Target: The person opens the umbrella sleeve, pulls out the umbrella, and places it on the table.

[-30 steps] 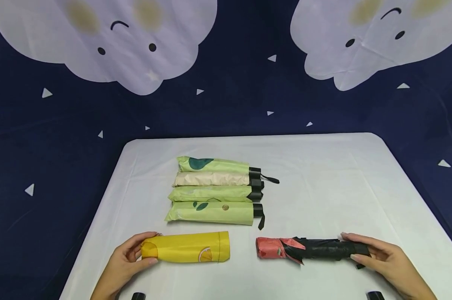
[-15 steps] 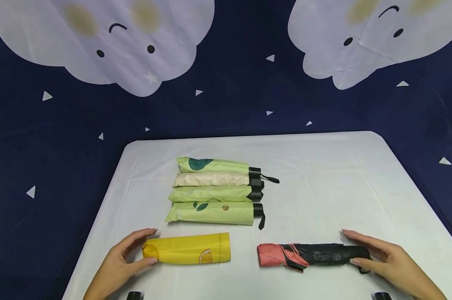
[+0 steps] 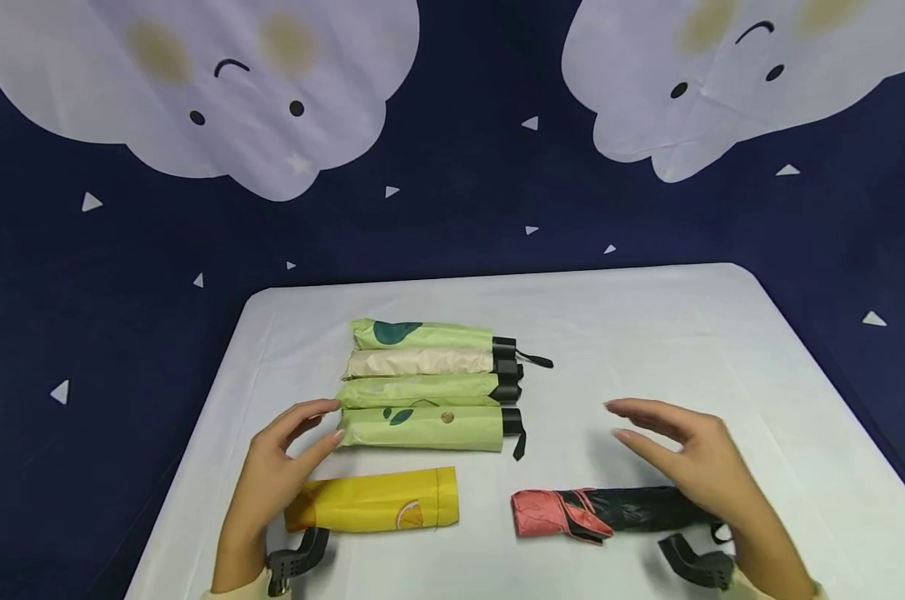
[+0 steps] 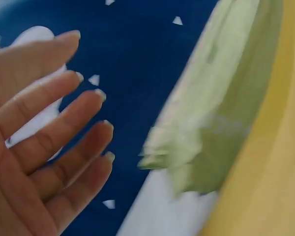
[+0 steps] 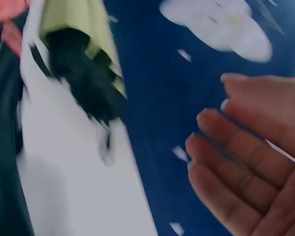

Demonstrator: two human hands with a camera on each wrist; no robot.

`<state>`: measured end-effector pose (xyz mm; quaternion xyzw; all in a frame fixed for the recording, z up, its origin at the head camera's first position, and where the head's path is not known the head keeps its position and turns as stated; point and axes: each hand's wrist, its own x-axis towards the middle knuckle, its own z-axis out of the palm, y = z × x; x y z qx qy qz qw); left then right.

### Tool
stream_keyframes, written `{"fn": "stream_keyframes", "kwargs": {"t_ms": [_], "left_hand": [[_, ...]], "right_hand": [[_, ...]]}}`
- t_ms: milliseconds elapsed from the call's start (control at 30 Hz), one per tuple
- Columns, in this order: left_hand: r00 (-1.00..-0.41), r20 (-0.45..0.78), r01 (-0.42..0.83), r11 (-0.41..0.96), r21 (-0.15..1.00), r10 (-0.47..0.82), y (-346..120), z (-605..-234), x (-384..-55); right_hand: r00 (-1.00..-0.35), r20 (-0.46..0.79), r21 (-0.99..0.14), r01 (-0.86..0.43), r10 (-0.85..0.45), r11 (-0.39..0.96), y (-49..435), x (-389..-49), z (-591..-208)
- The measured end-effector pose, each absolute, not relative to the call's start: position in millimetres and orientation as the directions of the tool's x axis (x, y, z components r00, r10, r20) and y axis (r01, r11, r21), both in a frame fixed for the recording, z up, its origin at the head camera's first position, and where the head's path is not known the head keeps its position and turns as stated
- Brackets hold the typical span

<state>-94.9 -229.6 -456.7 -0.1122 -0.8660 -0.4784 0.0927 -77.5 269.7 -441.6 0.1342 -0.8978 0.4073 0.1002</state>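
My left hand hovers with spread fingers by the left end of the front green folded umbrella; the left wrist view shows nothing in its grasp. Below it lies a yellow folded umbrella with an orange-slice print, its left end partly behind the wrist. My right hand hangs in the air, thumb and fingers apart, holding nothing. Under it rests a red-and-black folded umbrella, its handle end partly hidden by the hand. Behind the front green umbrella, a second green one, a cream one and a leaf-printed green one lie side by side.
A white-covered table with rounded far corners bears all the umbrellas. Dark blue cloth with clouds and small triangles hangs beyond it. Dark curved mounts stick out at both wrists.
Both hands have let go of the yellow and the red-and-black umbrellas. They have risen and moved forward and inward, the left toward the green row. The red-and-black umbrella has turned slightly.
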Motion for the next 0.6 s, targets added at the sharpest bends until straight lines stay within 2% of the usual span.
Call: {"fn": "stream_keyframes", "kwargs": {"t_ms": [67,167,233,400,600], "left_hand": [[-0.969,0.237,0.238,0.537,0.810,0.072,-224.9,-465.9,-105.3],[-0.989,0.149,0.125,0.591,0.797,0.007,-221.4,-477.9,-111.8],[-0.994,0.109,0.078,0.598,0.798,-0.016,-220.8,-484.0,-112.9],[-1.000,0.026,0.017,0.591,0.806,-0.008,-221.3,-493.7,-115.0],[-0.995,-0.015,0.049,0.625,0.779,0.097,-224.9,-497.6,-117.9]], "right_hand": [[-0.917,0.334,-0.628,-0.390,-0.220,0.673,243.3,-91.7,-447.3],[-0.895,0.336,-0.514,-0.436,-0.295,0.739,208.8,-106.7,-461.8],[-0.891,0.311,-0.494,-0.450,-0.332,0.744,193.1,-112.9,-471.2],[-0.890,0.272,-0.596,-0.454,-0.364,0.663,175.8,-125.7,-490.8],[-0.910,0.229,-0.713,-0.398,-0.345,0.577,174.1,-136.0,-513.6]]}}
